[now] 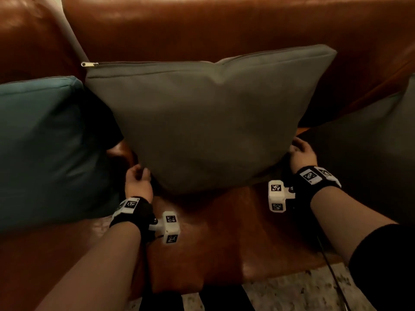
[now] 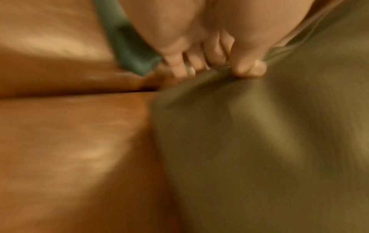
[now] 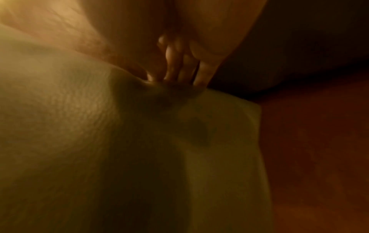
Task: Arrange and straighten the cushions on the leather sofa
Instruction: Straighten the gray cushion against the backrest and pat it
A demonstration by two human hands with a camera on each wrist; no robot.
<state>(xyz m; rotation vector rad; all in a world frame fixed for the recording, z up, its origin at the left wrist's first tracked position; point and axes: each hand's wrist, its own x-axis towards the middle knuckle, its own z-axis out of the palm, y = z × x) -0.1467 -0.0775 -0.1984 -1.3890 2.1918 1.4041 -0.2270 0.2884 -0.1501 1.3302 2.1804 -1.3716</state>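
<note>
A grey-green cushion [image 1: 208,117] stands upright on the brown leather sofa [image 1: 224,30], leaning on the backrest, zipper at its top left. My left hand [image 1: 138,178] pinches its lower left corner; in the left wrist view the left hand [image 2: 219,67] has thumb and fingers curled on the cushion [image 2: 259,141] edge. My right hand [image 1: 299,151] grips the lower right corner; the right wrist view shows the right hand [image 3: 175,78] with fingers dug into the cushion [image 3: 79,126] fabric.
A teal cushion [image 1: 45,149] leans at the left, touching the grey-green one. Another dark cushion [image 1: 370,140] stands at the right. The sofa seat [image 1: 224,232] ends near me, with a pale speckled rug [image 1: 292,292] below.
</note>
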